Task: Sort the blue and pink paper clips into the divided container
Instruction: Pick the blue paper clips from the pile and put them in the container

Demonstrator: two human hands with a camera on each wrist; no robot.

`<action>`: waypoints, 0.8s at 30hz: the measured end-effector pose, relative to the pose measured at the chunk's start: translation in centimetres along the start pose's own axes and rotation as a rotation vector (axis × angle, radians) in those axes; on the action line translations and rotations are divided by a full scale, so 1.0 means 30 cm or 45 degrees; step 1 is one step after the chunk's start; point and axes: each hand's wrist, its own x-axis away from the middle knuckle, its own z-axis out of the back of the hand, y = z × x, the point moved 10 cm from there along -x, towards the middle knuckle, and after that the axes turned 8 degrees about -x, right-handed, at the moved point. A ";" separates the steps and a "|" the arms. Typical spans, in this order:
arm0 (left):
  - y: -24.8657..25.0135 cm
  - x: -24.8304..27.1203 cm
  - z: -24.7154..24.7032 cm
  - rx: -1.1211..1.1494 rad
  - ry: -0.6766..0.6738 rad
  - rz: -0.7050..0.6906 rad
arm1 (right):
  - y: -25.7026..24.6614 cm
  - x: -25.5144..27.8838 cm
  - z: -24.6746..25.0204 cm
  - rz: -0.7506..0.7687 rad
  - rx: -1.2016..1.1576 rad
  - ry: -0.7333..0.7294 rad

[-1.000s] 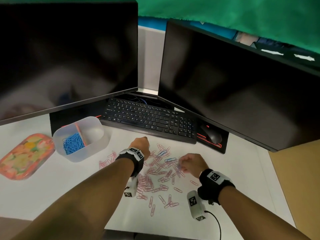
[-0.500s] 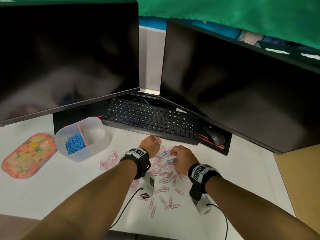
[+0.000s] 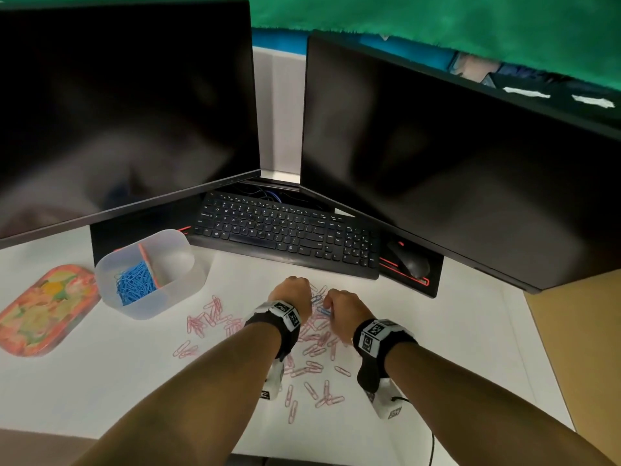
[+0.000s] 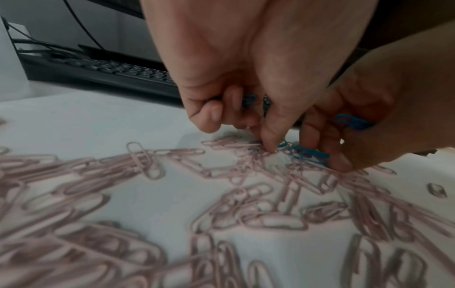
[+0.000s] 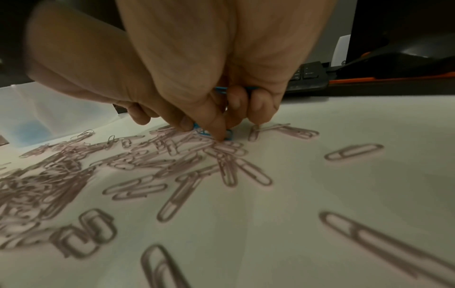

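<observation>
Near the keyboard point(image 3: 285, 237): two hands, left hand point(image 4: 234, 78) and right hand point(image 5: 209, 78), each pinching blue paper clips point(image 4: 307, 154) amid uncountable pink paper clips point(image 3: 312, 338). Far left: one divided container point(image 3: 174, 290), blue heap inside, clips blurred.

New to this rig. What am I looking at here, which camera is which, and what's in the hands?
No machine here: a person works with bare hands, wearing a camera on the head and one on each wrist. The wide picture is the head view; the two close-ups look along each hand.

On the white desk lie scattered pink paper clips, with a few blue paper clips between the hands. The divided container already has blue clips in its left compartment.

The left hand and right hand each keep blue clips tucked in curled fingers while pinching at more in the pile.
</observation>
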 end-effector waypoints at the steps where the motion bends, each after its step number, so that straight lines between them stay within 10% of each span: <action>1: -0.002 0.001 0.001 -0.003 -0.003 -0.002 | 0.003 0.001 -0.003 -0.008 0.008 -0.011; 16: -0.089 0.079 0.082 0.680 0.035 0.008 | 0.073 0.007 0.049 -0.222 -0.712 0.054; 24: -0.302 0.223 0.119 1.884 -0.140 0.258 | -0.166 0.016 -0.017 -0.305 -1.375 -0.201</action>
